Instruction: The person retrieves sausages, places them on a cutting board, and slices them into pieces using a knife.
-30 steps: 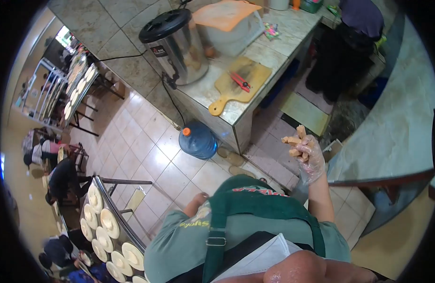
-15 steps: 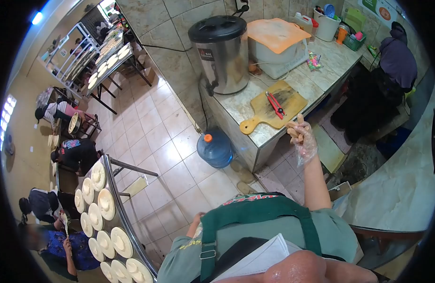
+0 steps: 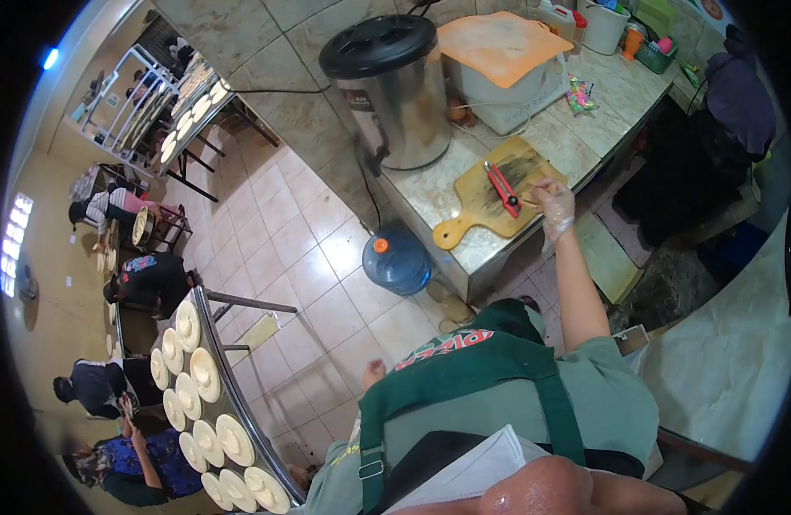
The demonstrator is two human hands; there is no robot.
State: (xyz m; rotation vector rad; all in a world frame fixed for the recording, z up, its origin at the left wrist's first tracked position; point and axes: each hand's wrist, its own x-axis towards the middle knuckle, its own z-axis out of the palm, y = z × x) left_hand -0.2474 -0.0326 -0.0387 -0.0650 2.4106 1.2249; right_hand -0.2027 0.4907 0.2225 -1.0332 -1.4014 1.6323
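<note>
My right hand (image 3: 555,206), in a clear plastic glove, reaches over the front edge of the counter with its fingers stretched out and apart; I see nothing held in it. Just left of its fingertips lies a slim red tool (image 3: 502,187) with a black round knob, apart from the hand. The tool rests on a yellow wooden cutting board (image 3: 473,209), which has a dark worn patch and a handle towards the lower left. My left hand (image 3: 374,373) shows only in part beside my apron, low over the floor; its fingers are mostly hidden.
A steel drink urn (image 3: 394,112) and a white tub (image 3: 507,81) under an orange cover stand behind the board. A blue water jug (image 3: 397,264) is on the floor. At left, a table (image 3: 232,386) bears several dough discs. A person (image 3: 151,283) bends over farther back.
My right hand has moved up and left, closer to the board and red tool, and its curled fingers have stretched out. My left hand shows slightly more. The whole view has shifted somewhat.
</note>
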